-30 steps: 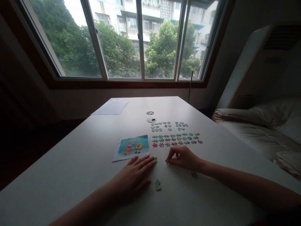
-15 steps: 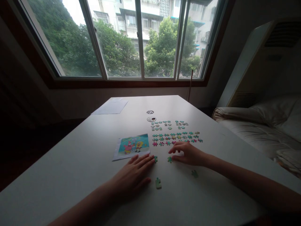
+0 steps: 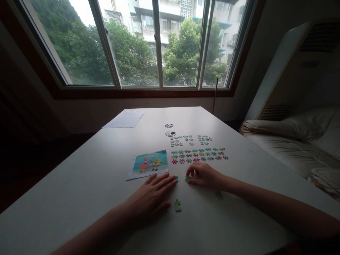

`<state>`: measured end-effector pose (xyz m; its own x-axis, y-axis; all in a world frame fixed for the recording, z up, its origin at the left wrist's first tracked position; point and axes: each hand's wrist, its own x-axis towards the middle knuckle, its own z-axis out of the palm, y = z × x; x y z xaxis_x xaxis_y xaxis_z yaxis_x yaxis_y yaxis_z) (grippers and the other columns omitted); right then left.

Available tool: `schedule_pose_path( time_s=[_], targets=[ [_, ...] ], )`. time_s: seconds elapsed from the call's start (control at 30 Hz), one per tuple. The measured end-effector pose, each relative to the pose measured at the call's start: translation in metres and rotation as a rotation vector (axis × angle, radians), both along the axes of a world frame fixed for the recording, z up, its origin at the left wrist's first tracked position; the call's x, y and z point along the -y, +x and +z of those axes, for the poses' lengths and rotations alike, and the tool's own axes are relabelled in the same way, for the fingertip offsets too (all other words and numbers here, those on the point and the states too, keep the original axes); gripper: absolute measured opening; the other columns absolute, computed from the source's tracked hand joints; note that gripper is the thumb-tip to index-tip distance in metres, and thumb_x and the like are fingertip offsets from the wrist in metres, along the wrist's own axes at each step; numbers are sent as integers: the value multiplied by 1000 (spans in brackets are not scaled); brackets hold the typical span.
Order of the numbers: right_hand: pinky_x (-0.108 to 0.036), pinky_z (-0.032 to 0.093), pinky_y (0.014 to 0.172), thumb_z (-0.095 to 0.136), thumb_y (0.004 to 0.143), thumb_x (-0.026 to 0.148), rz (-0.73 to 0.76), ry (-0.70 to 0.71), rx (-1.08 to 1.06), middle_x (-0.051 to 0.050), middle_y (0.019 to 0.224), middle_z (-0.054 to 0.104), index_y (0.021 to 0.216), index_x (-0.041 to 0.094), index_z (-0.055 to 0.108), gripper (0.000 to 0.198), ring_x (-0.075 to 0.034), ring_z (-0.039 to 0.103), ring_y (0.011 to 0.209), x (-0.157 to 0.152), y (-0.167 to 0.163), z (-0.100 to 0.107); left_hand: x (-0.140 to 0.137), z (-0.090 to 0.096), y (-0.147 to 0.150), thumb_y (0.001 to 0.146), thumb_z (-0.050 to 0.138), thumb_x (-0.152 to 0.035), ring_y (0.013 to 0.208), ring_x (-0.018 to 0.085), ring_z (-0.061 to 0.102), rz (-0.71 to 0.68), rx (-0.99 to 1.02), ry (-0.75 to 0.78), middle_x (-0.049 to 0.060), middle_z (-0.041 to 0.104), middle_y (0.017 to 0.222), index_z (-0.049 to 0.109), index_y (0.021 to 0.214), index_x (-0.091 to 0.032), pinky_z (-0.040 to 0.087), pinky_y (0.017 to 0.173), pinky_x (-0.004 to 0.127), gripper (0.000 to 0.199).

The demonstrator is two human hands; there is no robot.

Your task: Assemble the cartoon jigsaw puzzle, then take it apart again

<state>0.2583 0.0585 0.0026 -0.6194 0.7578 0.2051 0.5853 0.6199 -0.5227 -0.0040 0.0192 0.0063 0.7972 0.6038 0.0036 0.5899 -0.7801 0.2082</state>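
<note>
My left hand [image 3: 152,194] lies flat with its fingers stretched out. Its fingertips touch a small green puzzle piece [image 3: 176,179], partly hidden by them. To the right, my right hand [image 3: 203,176] pinches another green puzzle piece [image 3: 187,179] between thumb and fingers, a short gap from the first. Nearer to me lies a loose green piece [image 3: 177,205]. A further piece [image 3: 219,194] lies in shadow by my right wrist. Just beyond my left hand is a picture sheet [image 3: 150,163] with a pink starfish and a yellow square cartoon figure.
Several rows of puzzle pieces [image 3: 196,154] lie beyond my right hand, with smaller groups [image 3: 176,140] behind them. Two round items [image 3: 170,133] sit farther back. Paper sheets [image 3: 124,119] lie at the table's far left corner. A sofa [image 3: 281,141] stands to the right.
My right hand has moved slightly left, its fingers closing on the green piece, which has shifted left towards the other one. My left hand stays in place.
</note>
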Motion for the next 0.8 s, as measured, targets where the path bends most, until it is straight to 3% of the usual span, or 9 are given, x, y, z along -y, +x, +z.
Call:
schedule_pose_path(
  time_s=[0.27, 0.8],
  targets=[
    [-22, 38, 63, 65, 72, 26, -51, 19, -55, 0, 72, 58, 83, 17, 64, 14, -11, 51, 67, 1, -19, -2, 1, 0, 2, 93, 31, -47, 132, 30, 22, -6, -16, 17, 1, 25, 145, 12, 142, -29, 21, 104, 54, 56],
    [-22, 38, 61, 64, 73, 27, -39, 38, -76, 0, 71, 58, 83, 19, 66, 13, -11, 51, 66, 0, -20, -5, -1, 1, 2, 92, 35, -48, 130, 31, 25, -47, 9, 34, 4, 28, 144, 13, 143, -26, 23, 103, 53, 60]
  ],
)
